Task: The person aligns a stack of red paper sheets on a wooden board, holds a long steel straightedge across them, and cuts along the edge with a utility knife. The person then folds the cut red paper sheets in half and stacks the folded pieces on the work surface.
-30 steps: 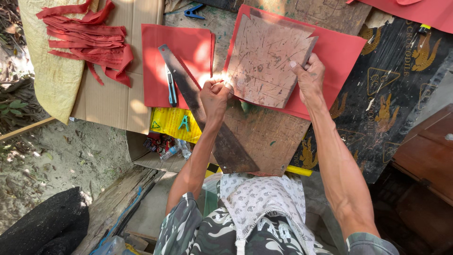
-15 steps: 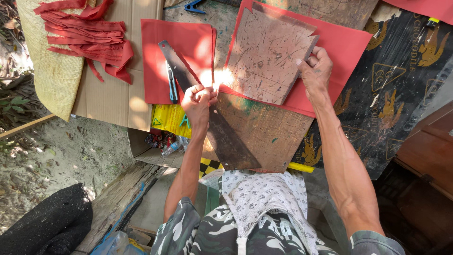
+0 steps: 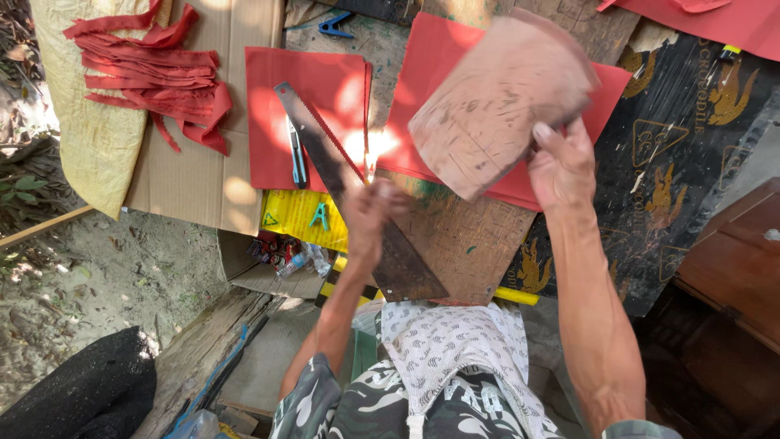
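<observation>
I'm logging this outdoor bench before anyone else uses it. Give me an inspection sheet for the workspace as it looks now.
Surface: scored wooden board over a dark printed sheet.
Job's things: blurred brown cutting board lifted over a red sheet; hand saw lying diagonally.
Clutter: red strips, blue cutter, blue clip, yellow packet, open box of small items.
Grippers: right hand grips the cutting board; left hand closed, contents hidden.
Cables: nothing seen.
Surroundings: sandy ground, cardboard.
</observation>
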Tool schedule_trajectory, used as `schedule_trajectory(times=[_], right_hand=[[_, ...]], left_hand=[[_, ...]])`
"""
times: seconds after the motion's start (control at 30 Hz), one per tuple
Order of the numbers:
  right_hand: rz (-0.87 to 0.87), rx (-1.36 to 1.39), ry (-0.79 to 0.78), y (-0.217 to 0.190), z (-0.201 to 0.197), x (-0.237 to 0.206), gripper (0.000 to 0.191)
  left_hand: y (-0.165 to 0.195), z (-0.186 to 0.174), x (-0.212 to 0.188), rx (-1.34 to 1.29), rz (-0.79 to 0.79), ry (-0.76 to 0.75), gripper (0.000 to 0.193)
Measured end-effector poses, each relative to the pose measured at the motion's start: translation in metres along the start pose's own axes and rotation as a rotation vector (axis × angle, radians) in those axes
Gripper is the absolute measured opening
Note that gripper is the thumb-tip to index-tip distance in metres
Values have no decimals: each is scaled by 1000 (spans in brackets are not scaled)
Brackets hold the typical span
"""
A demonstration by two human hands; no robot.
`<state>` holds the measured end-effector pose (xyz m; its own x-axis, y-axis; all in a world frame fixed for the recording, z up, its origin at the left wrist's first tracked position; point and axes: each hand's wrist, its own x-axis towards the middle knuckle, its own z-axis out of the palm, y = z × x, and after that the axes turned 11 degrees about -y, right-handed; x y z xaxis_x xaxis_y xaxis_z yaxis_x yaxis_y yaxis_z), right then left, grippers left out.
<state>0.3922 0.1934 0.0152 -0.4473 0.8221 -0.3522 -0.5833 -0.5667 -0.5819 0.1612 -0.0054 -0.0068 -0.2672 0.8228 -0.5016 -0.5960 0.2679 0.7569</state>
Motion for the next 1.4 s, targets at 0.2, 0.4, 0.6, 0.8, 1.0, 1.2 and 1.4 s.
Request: schedule_trajectory(times=[0.2,0.4,0.6,0.8,1.0,1.2,1.4], right_hand=[[-110,-53,-35,9,42,-34,71],[2,190,-360,-50,50,-36,99],[113,49,-416,-89,15,-17,94],[-26,-452,-25,-16,-26,2,50],[20,-705,51,31,-49,0,18],[154,-987,172,29,-48,7,13],[160,-1130,149,31,-44,15,11]], left_hand=[[4,110,17,-224,207,-227,59],[107,105,115,55,324,-396,29],[168,69,158,321,180,-790,18],[106,57,171,444,138,-413,22],[70,35,157,832,244,-96,24],[69,40,160,854,208,18,23],[70,39,153,943,211,71,22]])
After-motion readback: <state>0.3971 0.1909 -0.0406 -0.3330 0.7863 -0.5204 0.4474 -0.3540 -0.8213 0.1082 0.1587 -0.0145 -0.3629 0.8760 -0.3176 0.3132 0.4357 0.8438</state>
